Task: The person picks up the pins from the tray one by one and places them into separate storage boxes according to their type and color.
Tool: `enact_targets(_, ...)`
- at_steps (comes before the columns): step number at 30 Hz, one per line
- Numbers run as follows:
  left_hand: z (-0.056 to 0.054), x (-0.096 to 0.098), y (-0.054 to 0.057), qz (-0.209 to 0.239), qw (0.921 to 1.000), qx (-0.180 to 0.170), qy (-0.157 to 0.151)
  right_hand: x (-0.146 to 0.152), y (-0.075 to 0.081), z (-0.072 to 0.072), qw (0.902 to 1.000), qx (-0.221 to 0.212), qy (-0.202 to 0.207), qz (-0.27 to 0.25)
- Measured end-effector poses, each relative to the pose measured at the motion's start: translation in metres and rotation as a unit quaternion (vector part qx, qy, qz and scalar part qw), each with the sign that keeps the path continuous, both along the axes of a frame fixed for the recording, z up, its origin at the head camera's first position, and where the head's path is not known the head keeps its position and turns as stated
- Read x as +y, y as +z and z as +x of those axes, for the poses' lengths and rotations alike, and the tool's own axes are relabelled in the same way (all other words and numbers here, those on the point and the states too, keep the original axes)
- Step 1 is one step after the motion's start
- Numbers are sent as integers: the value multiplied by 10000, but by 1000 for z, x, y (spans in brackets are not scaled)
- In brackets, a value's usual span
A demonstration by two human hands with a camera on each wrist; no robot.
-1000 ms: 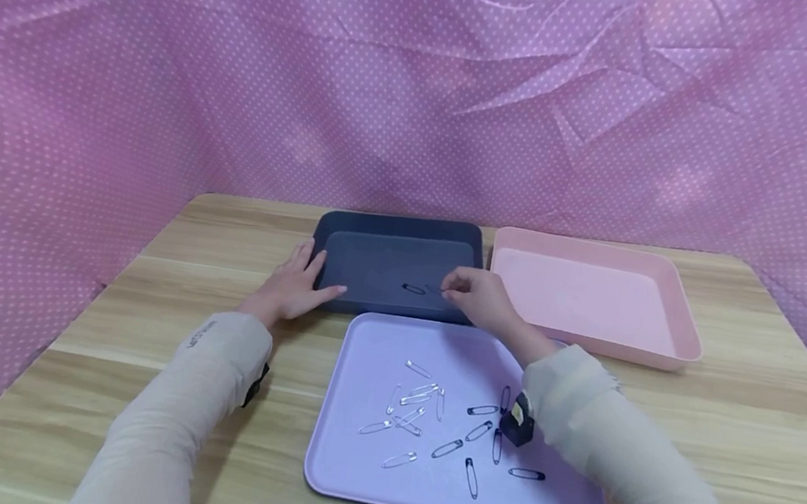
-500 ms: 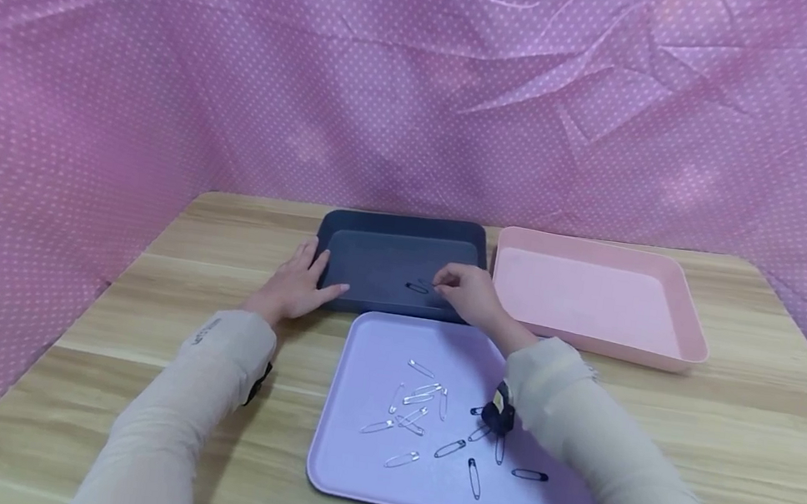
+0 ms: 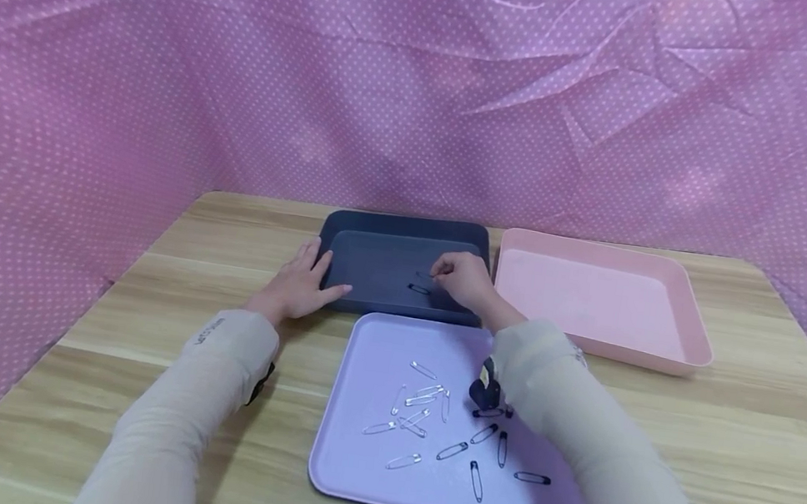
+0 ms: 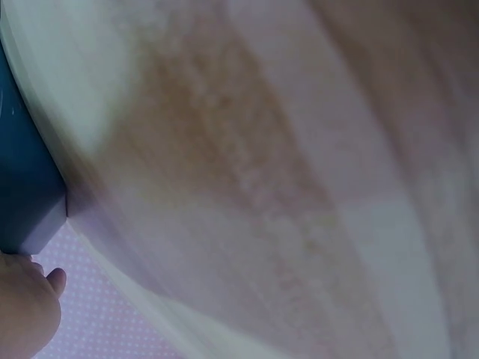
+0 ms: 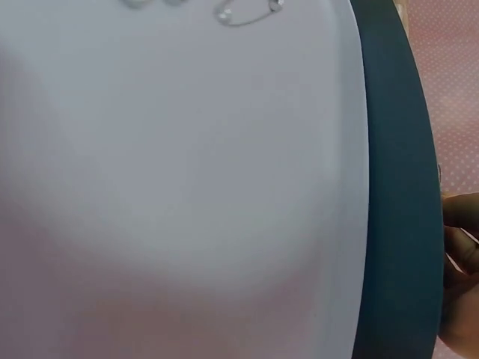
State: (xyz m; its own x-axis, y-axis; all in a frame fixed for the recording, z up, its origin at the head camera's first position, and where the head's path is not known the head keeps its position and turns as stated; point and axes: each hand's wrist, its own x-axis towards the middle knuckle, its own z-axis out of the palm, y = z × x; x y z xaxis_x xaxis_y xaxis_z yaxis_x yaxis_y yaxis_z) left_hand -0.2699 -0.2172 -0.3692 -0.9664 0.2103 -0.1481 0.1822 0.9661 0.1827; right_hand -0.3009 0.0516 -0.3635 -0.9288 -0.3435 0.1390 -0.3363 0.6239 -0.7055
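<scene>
In the head view, my right hand [image 3: 466, 280] is over the right part of the dark tray [image 3: 366, 308]. Its thumb and index finger pinch a dark safety pin [image 3: 424, 275] close above the tray's floor. Another black safety pin [image 3: 418, 289] lies in the tray just in front of it. My left hand [image 3: 297, 285] rests with spread fingers against the tray's left rim, thumb over the front corner. The left wrist view catches part of this hand [image 4: 28, 310] at the tray. In the right wrist view the fingers [image 5: 460, 213] show behind the tray wall.
Nearer, a lilac tray [image 3: 360, 482] bears several silver safety pins [image 3: 404, 461] on the left and several black safety pins [image 3: 477, 481] on the right. A pink tray [image 3: 683, 312] stands at the back right. Polka-dot cloth [image 3: 425, 78] hangs behind the wooden table [image 3: 123, 318].
My right hand has moved left and slightly away from me over the dark tray, carrying the pinched safety pin past the one lying there. The left hand has stayed on the rim.
</scene>
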Motion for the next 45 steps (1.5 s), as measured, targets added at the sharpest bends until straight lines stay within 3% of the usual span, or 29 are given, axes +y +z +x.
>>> enact_targets(15,0,2,1,32,10000,-2,4,-10,-6,-13,9986,-226,-173,444)
enact_targets(24,1,4,4,54,10000,-29,18,-15,-10,-18,9958,-44,-204,893)
enact_targets(27,1,5,5,69,10000,-38,25,-17,-17,-28,9946,-108,-168,1016)
enact_targets(30,2,5,5,57,10000,-36,40,-14,-59,-70,9959,34,-4,899)
enact_targets(34,1,4,4,14,10000,-18,20,-9,-136,-140,9948,543,68,862)
enact_targets(36,0,3,3,1,10000,-8,9,-9,-157,-160,9932,685,36,944)
enact_targets(38,0,3,2,-1,10000,-16,20,-9,-165,-167,9927,702,-3,985)
enact_targets(39,0,2,2,7,10000,-25,30,-10,-165,-166,9924,729,-29,988)
enact_targets(41,0,2,2,10,10000,-30,46,-11,-147,-150,9931,508,-30,1058)
enact_targets(44,0,0,1,32,10000,-29,40,-11,-116,-119,9939,690,26,855)
enact_targets(45,0,0,0,29,10000,-19,32,-11,-98,-103,9949,569,78,833)
